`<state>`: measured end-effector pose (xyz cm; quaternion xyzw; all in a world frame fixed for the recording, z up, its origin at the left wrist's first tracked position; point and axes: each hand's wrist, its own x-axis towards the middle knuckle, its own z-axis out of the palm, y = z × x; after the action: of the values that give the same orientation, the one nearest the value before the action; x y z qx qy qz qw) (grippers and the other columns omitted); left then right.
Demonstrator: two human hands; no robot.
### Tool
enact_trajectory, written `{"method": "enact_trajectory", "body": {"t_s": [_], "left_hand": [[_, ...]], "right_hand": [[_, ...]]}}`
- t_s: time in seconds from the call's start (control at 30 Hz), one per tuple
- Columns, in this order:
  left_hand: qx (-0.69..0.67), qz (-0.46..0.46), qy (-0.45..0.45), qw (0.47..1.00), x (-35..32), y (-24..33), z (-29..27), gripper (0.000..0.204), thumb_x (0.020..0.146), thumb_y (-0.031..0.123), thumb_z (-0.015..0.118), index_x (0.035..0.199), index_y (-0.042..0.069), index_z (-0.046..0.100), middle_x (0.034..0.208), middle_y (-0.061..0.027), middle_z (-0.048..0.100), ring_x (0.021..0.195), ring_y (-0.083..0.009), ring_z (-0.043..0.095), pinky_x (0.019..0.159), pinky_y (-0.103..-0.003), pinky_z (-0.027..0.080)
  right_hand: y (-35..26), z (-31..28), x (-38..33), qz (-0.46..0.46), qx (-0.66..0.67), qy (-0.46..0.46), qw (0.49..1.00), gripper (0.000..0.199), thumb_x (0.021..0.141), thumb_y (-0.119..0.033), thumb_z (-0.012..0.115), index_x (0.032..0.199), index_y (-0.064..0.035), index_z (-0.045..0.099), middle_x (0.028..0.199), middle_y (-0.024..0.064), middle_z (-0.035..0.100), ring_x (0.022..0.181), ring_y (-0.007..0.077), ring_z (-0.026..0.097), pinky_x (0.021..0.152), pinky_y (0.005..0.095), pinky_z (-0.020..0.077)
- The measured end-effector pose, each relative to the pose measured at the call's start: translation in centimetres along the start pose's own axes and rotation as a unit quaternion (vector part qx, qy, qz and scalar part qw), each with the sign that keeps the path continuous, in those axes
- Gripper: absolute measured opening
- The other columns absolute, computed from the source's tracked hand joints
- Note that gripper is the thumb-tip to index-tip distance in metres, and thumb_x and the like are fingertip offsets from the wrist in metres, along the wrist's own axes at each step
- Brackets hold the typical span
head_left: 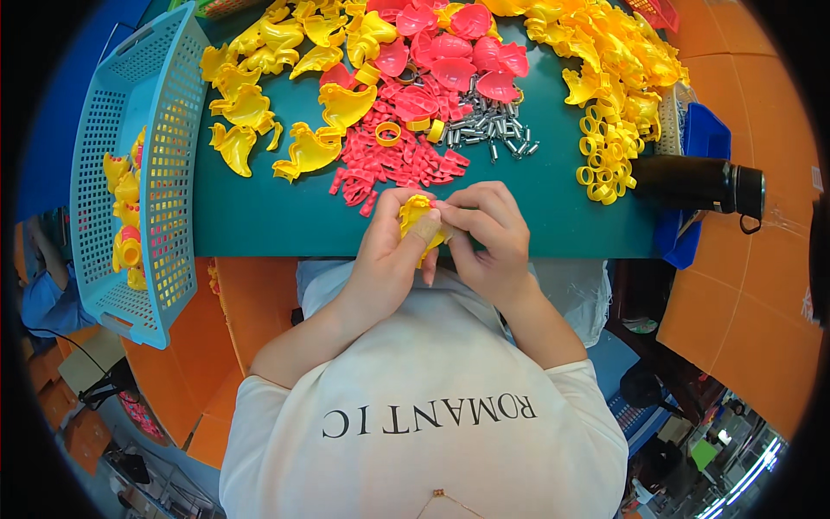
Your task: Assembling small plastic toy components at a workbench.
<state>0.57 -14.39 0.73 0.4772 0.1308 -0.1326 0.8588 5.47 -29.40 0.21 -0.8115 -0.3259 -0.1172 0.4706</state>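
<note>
At the table's near edge, my left hand [389, 251] is closed around a yellow moulded plastic piece [413, 213]. My right hand [489, 235] meets it there, thumb and fingers pinched together at the piece's upper right side. A speck of pink shows between the fingertips, too small to make out. Just beyond my hands lies a heap of small pink plastic parts [398, 156]. Short metal cylinders [493, 121] are piled right of it, and larger pink shells [451, 73] behind it. Yellow curved shells [311, 150] are scattered to the left.
A light-blue basket [173, 199] at the left contains yellow and pink assembled figures [127, 216]. At the right are yellow rings [605, 156], a big yellow shell pile [605, 52], a black bottle [692, 183] lying across a blue bin [683, 238], and orange cardboard [735, 112].
</note>
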Motion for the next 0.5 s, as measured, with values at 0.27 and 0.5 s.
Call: {"method": "enact_trajectory", "body": {"t_s": [0.27,0.5], "left_hand": [[0.114,0.015,-0.018,0.993,0.1,-0.7,-1.0,0.018,0.098,0.021,0.050,0.105,0.006,0.043,0.066,0.0006,0.048,0.044,-0.0039,0.041,0.036,-0.019,0.031],[-0.011,-0.072,-0.026,0.997,1.0,0.5,-0.8,0.025,0.098,0.021,0.050,0.118,0.008,0.041,0.092,-0.0063,0.053,0.055,-0.0086,0.049,0.042,-0.023,0.042]], "right_hand": [[0.2,0.0,-1.6,0.259,0.252,-0.035,0.932,0.013,0.075,0.007,0.071,0.087,0.0031,0.070,0.084,0.0073,0.058,0.077,0.0137,0.056,0.067,0.0230,0.0454],[3.0,-2.5,2.0,0.234,-0.103,0.053,0.965,0.010,0.077,-0.005,0.072,0.083,-0.0008,0.065,0.083,0.0045,0.056,0.070,0.0140,0.057,0.057,0.0243,0.0425]]}}
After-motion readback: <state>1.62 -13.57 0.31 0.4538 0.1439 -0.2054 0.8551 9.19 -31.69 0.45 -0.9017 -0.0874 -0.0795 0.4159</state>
